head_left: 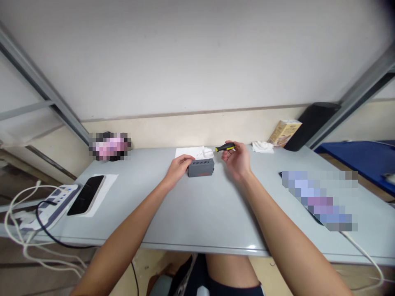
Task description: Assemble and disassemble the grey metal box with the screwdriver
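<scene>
Dark grey is the small box (200, 168), which stands on the pale grey-blue table (203, 213), near its far edge and about in the middle. A row of slots is on its top, and its front carries a reddish marking. The left hand (179, 168) is at the left end of this box, with fingers touching the upper corner; I cannot tell whether they close around it. The right hand (238, 160) has its fingers closed on the screwdriver (225, 146), by the black and yellow handle, and the thin shaft points to the left, behind the top of the box in this view. A white sheet (189, 151) lies behind the box. To the left, a dark phone (87, 195) rests partly on a white paper (104, 190), just beside a power strip (54, 205). At the far right, a crumpled tissue (263, 146) lies near a yellowish carton (284, 132).
</scene>
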The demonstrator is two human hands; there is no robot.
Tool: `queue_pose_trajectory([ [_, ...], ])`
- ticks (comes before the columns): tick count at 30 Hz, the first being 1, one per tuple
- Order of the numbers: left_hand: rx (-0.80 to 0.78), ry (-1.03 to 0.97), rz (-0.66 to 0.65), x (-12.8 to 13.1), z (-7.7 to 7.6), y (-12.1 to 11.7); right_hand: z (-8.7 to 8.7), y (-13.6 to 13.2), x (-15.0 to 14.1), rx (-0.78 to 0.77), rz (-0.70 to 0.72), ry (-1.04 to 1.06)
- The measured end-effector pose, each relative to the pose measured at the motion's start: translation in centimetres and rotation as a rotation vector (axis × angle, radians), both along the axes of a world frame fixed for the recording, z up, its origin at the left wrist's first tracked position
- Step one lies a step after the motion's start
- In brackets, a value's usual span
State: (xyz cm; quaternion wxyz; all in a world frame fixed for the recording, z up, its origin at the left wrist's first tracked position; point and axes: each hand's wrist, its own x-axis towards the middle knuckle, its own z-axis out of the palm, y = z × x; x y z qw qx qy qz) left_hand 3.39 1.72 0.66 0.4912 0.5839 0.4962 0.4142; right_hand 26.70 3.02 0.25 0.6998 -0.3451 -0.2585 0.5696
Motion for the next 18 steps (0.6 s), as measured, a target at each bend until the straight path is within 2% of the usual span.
queue_pose_trajectory([
  [5, -0.021, -0.038, -0.049, -0.3, 0.1, 0.0, -0.8, 0.4, 0.5, -0.037, 0.002, 0.053],
  [11, 0.018, -0.089, -0.071, -1.6, 0.0, 1.1, -1.6, 0.7, -0.3, -0.075, 0.060, -0.085],
  [14, 0.093, -0.043, 0.064, -2.8, -0.4, 2.2, -2.1, 0.7, -1.1, -0.085, 0.101, -0.227],
  [16, 0.212, 0.114, 0.219, -3.7, -0.6, 2.9, -2.3, 0.5, -1.5, -0.066, 0.154, -0.338],
  [18, 0.326, 0.322, 0.307, -4.5, -0.9, 3.2, -2.4, 0.2, -1.8, -0.043, 0.206, -0.421],
])
